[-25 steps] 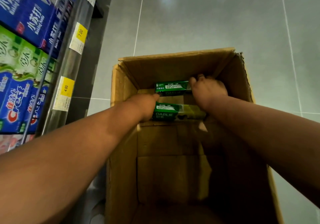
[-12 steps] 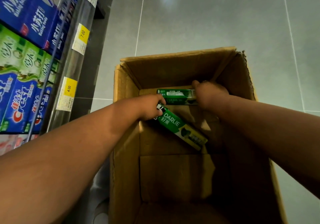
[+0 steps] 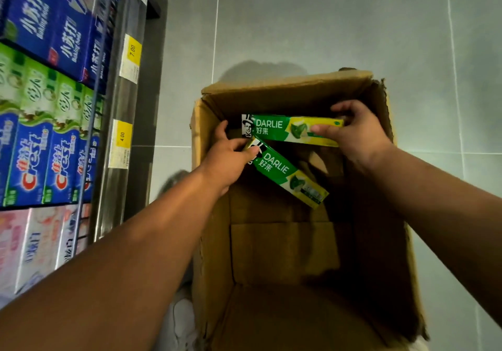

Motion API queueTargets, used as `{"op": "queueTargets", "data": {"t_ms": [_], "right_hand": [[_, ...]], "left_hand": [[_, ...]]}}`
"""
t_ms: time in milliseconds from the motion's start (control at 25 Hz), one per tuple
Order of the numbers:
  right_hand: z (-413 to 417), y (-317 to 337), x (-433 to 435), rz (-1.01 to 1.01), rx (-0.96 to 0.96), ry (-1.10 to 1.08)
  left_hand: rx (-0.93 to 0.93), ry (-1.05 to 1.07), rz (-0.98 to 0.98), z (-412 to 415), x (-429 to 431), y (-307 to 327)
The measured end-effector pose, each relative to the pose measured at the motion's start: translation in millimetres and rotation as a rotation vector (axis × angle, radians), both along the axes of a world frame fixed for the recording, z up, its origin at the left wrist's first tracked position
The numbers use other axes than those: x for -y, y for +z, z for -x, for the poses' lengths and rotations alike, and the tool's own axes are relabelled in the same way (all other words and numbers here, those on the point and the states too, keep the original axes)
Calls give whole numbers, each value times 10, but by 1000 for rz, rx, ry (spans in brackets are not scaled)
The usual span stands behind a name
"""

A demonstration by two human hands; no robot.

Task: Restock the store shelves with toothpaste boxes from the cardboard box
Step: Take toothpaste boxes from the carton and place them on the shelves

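From the head view, my right hand pinches the yellow end of the upper toothpaste box, held level inside the cardboard box near its far wall. My left hand curls round the printed end of the lower toothpaste box, which slants downward. I judge these 2 light, stiff and crushable, so they are best gripped across the narrow sides.

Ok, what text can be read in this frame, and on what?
"DARLIE 好来": level Darlie box, held by the right hand.
"DARLIE 好来": tilted Darlie box, held by the left hand.
"Crest": blue-green shelf boxes.
"小苏打 Baking Soda": dark blue shelf boxes.
"7.00": upper price tag.
"4.00": lower price tag.
Pink boxes and the tags' fine print: too blurred.
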State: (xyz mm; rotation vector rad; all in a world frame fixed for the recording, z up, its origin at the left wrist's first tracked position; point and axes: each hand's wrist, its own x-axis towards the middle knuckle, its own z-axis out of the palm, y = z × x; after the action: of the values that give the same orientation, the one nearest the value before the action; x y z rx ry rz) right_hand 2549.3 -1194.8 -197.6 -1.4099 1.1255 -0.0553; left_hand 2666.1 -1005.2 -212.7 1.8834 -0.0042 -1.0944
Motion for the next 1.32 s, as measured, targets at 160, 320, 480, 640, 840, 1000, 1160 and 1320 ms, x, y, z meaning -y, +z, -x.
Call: {"op": "queueTargets", "data": {"t_ms": [160, 320, 480, 640, 840, 1000, 1160, 1320], "right_hand": [[118, 466, -153, -128, 161, -217], [238, 1069, -285, -166, 250, -313], [308, 1896, -377, -143, 271, -397], [411, 2935, -490, -173, 273, -341], [530, 4352, -614, -243, 265, -192], [719, 5368, -753, -263, 287, -77], [971, 6100, -1048, -323, 343, -58], [1328, 6718, -1413, -277, 440, -19]], "left_hand": [[-73, 47, 43, 83, -104, 476], [-30, 42, 73, 214, -215, 1210], [5, 9, 48, 376, -348, 2076], [62, -13, 55, 533, -554, 3075], [129, 59, 94, 827, -920, 4448], [187, 133, 135, 1163, -1164, 5461], [237, 277, 197, 1481, -1357, 6289], [361, 280, 219, 1870, -1713, 6946]]}}
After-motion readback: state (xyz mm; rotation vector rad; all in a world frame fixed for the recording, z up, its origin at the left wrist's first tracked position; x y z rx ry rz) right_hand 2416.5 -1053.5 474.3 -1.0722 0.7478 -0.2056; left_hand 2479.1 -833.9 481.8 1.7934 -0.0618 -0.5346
